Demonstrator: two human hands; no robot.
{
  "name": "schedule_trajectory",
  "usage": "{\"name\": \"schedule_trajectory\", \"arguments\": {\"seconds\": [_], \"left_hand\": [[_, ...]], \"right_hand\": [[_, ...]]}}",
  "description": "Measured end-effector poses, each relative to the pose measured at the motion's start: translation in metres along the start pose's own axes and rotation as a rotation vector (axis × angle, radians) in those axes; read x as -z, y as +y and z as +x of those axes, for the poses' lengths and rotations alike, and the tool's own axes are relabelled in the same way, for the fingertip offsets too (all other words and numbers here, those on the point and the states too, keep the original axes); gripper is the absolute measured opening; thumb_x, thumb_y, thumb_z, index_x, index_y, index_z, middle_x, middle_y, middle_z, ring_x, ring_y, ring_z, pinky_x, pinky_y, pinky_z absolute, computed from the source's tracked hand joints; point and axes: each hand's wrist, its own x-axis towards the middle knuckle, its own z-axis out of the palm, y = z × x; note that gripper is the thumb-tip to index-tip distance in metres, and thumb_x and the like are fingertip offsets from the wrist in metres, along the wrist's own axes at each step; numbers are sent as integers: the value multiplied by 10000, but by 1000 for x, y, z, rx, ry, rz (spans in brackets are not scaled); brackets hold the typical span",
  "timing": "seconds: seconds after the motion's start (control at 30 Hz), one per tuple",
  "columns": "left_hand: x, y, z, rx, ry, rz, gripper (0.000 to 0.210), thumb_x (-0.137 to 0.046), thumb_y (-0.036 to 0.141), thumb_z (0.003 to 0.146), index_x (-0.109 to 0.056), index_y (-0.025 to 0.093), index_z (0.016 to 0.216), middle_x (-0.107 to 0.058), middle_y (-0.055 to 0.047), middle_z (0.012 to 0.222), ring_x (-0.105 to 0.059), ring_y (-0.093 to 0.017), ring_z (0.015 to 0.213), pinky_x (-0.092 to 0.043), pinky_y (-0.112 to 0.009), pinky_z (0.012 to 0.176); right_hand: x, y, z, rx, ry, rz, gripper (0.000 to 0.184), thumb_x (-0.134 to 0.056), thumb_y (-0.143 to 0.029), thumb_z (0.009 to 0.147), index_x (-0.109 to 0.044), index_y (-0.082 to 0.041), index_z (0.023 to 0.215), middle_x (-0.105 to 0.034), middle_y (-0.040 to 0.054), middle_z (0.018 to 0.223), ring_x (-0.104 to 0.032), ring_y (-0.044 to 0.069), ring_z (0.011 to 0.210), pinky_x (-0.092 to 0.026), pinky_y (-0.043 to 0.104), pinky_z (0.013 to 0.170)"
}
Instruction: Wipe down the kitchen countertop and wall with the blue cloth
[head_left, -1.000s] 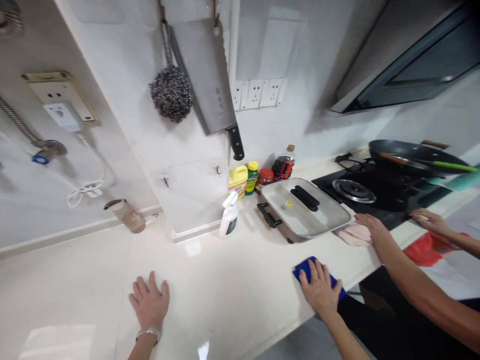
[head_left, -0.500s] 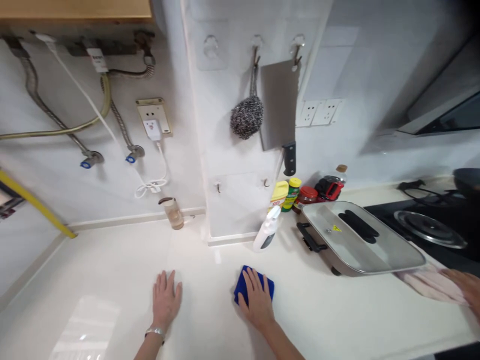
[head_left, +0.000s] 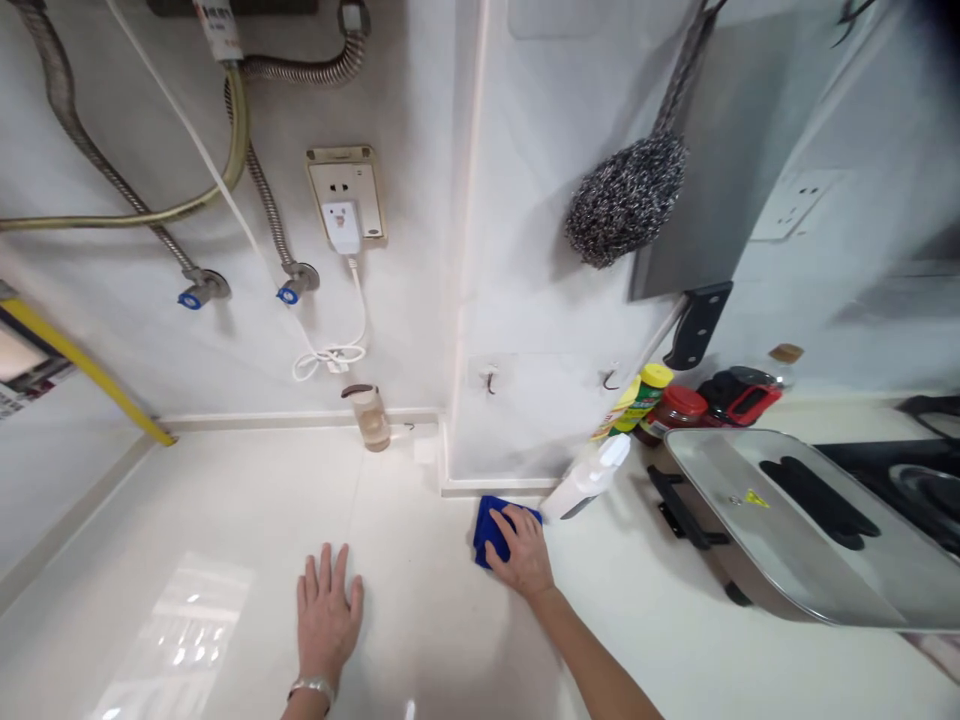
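Note:
My left hand (head_left: 328,618) lies flat on the white countertop (head_left: 409,620), fingers spread, with nothing in it. A bracelet circles that wrist. Under the bent fingers of my right hand (head_left: 525,556) is a folded blue cloth (head_left: 485,528), pressed against the counter close to the foot of the wall pillar. Just right of the cloth stands a white spray bottle (head_left: 589,478), very near my right fingertips. A small brownish clear container (head_left: 370,419) holding some liquid stands against the back wall, beyond my left hand.
A lidded electric pan (head_left: 757,520) sits at right, beside a black stove (head_left: 915,490). Red-lidded jar (head_left: 679,408) and other bottles line the wall. A cleaver (head_left: 712,170) and a steel-wool scrubber (head_left: 628,200) hang from the pillar. A yellow pipe (head_left: 94,370) runs down at left.
My right hand has pushed the blue cloth toward the pillar's base. My left hand stays flat. The view has come closer and turned left; the other person's hand at right is out of frame.

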Motion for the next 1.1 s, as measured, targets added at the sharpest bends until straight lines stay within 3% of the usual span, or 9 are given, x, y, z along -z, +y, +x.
{"name": "schedule_trajectory", "arguments": {"seconds": [0.17, 0.33, 0.43, 0.6, 0.67, 0.73, 0.83, 0.97, 1.1], "left_hand": [[0, 0, -1, -3, 18, 14, 573, -323, 432, 980, -441, 199, 1491, -338, -118, 1619, -155, -357, 1534, -250, -596, 1213], [1, 1, -1, -10, 31, 13, 562, -332, 416, 979, -448, 202, 1486, -344, -120, 1614, -181, -368, 1525, -272, -605, 1201], [4, 2, -2, -5, 36, 7, 561, -346, 405, 973, -451, 201, 1484, -349, -117, 1612, -186, -366, 1525, -268, -596, 1206], [8, 6, -3, 9, 30, -8, 555, -353, 391, 972, -467, 185, 1474, -346, -127, 1611, -182, -365, 1526, -248, -589, 1216], [9, 7, -3, 16, 27, -20, 548, -362, 381, 971, -474, 183, 1469, -347, -127, 1610, -177, -358, 1528, -237, -580, 1223], [10, 8, -4, 23, 16, -33, 546, -369, 378, 971, -475, 178, 1468, -352, -128, 1608, -181, -358, 1527, -228, -575, 1228], [11, 8, -6, 25, 5, -48, 551, -370, 389, 976, -445, 199, 1487, -355, -111, 1609, -188, -351, 1527, -232, -577, 1228], [12, 8, -8, 25, 1, -58, 558, -375, 391, 979, -407, 219, 1509, -352, -98, 1614, -185, -346, 1529, -240, -581, 1227], [13, 8, -8, 27, -6, -59, 554, -389, 367, 975, -413, 209, 1506, -334, -107, 1619, -181, -362, 1527, -245, -591, 1224]], "right_hand": [[-8, 10, 14, 12, -9, 10, 474, -552, -322, 856, -603, -179, 1305, -625, 109, 1268, -511, 257, 1258, -360, 480, 1153], [1, -6, 6, -29, 3, -22, 454, -473, -300, 930, -564, -203, 1364, -616, 102, 1343, -489, 276, 1319, -272, 562, 1179], [5, -42, -8, -12, -32, -20, 478, -462, -317, 942, -529, -224, 1406, -595, 92, 1388, -471, 278, 1350, -270, 569, 1179], [18, -124, -47, 67, -223, 93, 551, -477, -343, 941, -430, -279, 1487, -506, 51, 1493, -391, 274, 1424, -259, 575, 1207], [29, -139, -67, 143, -291, 132, 607, -485, -352, 941, -350, -291, 1529, -456, 46, 1534, -363, 277, 1444, -260, 580, 1212], [41, -134, -86, 262, -366, 140, 665, -490, -357, 936, -268, -288, 1560, -415, 52, 1561, -343, 284, 1457, -251, 595, 1214], [52, -100, -100, 349, -414, 81, 701, -487, -366, 935, -212, -285, 1575, -402, 55, 1569, -339, 292, 1459, -205, 623, 1221], [41, -59, -87, 178, -299, -36, 673, -455, -349, 961, -199, -283, 1580, -439, 75, 1544, -358, 293, 1448, -202, 625, 1214], [9, -69, -51, 28, -214, -69, 671, -413, -355, 982, -157, -224, 1588, -447, 132, 1525, -357, 317, 1442, -237, 639, 1191]]}}
